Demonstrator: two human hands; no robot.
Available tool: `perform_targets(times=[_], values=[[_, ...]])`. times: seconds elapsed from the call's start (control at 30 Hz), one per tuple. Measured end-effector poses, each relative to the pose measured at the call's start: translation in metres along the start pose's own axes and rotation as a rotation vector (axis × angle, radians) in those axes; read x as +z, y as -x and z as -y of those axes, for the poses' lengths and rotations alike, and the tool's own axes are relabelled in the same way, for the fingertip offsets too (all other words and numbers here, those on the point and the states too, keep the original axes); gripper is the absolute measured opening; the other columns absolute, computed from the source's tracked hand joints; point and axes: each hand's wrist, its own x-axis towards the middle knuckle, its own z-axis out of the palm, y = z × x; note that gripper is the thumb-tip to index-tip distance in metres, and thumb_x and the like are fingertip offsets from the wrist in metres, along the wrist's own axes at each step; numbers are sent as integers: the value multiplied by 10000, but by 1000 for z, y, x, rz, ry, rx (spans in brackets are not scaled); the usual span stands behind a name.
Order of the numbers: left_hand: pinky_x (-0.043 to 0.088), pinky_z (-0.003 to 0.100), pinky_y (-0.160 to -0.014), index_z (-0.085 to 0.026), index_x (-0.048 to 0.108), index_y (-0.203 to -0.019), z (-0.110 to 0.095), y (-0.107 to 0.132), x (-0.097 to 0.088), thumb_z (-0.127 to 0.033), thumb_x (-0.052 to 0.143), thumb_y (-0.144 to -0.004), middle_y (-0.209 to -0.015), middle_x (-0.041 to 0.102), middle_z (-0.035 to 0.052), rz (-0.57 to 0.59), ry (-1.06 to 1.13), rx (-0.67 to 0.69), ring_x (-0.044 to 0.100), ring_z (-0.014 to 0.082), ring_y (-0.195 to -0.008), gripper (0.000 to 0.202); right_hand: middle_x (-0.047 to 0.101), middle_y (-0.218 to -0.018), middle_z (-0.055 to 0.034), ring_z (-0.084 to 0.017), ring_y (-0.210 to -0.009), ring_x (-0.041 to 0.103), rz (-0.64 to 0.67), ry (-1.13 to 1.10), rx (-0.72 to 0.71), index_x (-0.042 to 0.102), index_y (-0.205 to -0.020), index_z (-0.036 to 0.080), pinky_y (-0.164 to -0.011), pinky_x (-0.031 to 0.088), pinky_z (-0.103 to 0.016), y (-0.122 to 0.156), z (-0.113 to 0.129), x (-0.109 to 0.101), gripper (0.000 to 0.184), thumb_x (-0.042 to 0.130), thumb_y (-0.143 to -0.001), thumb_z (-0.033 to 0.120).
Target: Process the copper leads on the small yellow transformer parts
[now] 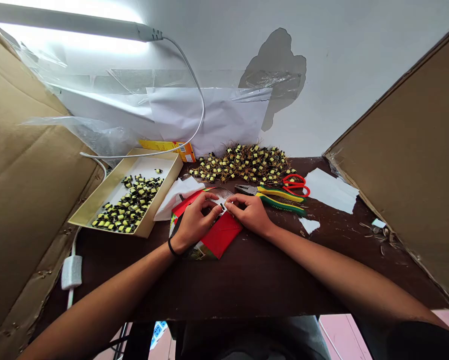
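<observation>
Left hand (194, 221) and right hand (251, 213) meeting palms-down over red card (222, 236), fingers (235, 202) of both pinching small component (222, 205)

Yellow-green pliers (275, 192) touching red scissors (289, 185), cardboard tray (163, 196) at left

Dark wooden table (247, 285), cardboard tray (164, 197), heap of yellow-black parts (243, 162), pliers (280, 197), red scissors (295, 185), red packet (222, 235)

The left hand (194, 224) and right hand (251, 214) close their fingertips on a small piece (223, 205), perhaps one of the yellow-and-black parts, too small to make out. They hide much of the red packet (224, 234) beneath. The cardboard panel (415, 165) on the right runs off the edge.
</observation>
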Motion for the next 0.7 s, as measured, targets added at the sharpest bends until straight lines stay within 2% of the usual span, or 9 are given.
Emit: perform_targets(times=[0.4, 0.7], values=[[474, 282, -692, -173, 516, -991, -1, 1, -1, -305, 584, -835, -772, 686, 22, 58, 17, 35, 646, 167, -737, 216, 575, -591, 18, -97, -553, 472, 144, -44, 36, 654, -692, 161, -557, 370, -225, -3, -1, -3, 159, 594, -775, 283], [450, 291, -704, -180, 520, -986, 3, -2, 1, -267, 575, -831, -789, 660, 21, 57, -23, 64, 601, 158, -737, 186, 552, -577, 21, -90, -548, 444, 150, -79, 50, 638, -665, 151, -541, 356, -214, -5, -1, -4, 143, 570, -742, 251]])
